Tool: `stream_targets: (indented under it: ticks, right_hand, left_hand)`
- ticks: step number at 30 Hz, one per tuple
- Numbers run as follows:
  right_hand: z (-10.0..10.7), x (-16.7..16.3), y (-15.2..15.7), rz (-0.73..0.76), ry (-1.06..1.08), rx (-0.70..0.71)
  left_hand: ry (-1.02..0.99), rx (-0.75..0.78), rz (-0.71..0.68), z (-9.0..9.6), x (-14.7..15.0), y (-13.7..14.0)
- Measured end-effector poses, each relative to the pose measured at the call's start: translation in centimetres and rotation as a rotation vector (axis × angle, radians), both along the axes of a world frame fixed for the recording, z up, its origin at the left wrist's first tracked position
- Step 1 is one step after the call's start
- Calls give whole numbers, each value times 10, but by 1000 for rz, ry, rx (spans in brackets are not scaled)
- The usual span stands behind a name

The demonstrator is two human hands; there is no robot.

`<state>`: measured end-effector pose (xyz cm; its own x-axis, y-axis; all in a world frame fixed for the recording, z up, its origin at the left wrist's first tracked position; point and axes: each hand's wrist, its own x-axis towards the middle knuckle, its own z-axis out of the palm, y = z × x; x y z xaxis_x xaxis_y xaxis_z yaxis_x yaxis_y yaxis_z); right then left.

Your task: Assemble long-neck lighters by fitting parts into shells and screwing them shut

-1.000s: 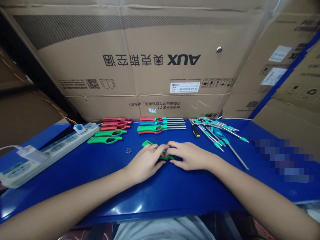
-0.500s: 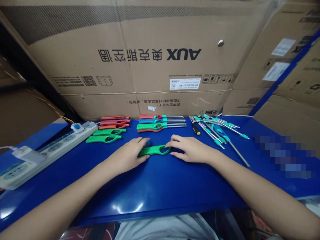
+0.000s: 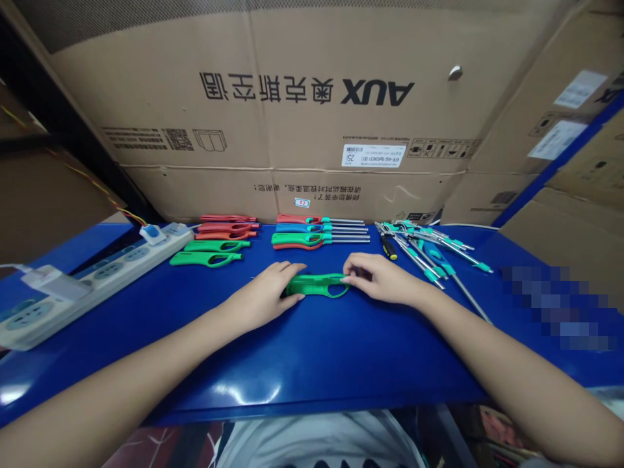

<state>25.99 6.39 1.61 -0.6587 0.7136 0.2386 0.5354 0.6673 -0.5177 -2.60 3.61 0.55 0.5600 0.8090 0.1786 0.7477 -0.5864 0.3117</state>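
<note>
A green lighter handle [image 3: 316, 286] with an oval trigger hole lies across the space between my hands. My left hand [image 3: 266, 294] is closed around its left end, thumb on the near side and fingers on the far side. At the trigger-hole end, my right hand [image 3: 385, 278] pinches the tip between thumb and fingers. A groove or split runs along the handle's upper side, and its left end is hidden by my left hand. Beyond it lie several stick lighters [image 3: 322, 229] with metal tubes.
Red, orange and green handles [image 3: 207, 260] lie at the left, beside a white power strip [image 3: 97, 283]. To the right are metal tubes with teal parts [image 3: 433, 253] and a yellow-black screwdriver [image 3: 389, 247]. A large cardboard sheet [image 3: 195, 188] stands behind the blue table [image 3: 316, 364].
The green handle has turned so that its upper side with the groove shows. My right fingers have closed in on its tip. The view has shifted slightly.
</note>
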Motion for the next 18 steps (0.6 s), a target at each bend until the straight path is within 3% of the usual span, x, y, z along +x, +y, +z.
stream_targets:
  ticks: [5, 10, 13, 16, 18]
  right_hand:
    - [8, 9, 4, -139, -9, -27]
    - [11, 17, 1, 42, -240, -264]
    - [14, 18, -1, 89, -360, -265]
    - [24, 25, 1, -19, -396, -219]
    - [34, 37, 6, -203, -414, -99]
  left_hand:
    - [-51, 20, -1, -4, -1, 5]
    - [-109, 23, -33, -5, 1, 9]
    - [-133, 11, -39, -3, 1, 9]
    - [-117, 109, -26, 4, 2, 5]
    - [-97, 197, -36, 10, 3, -1]
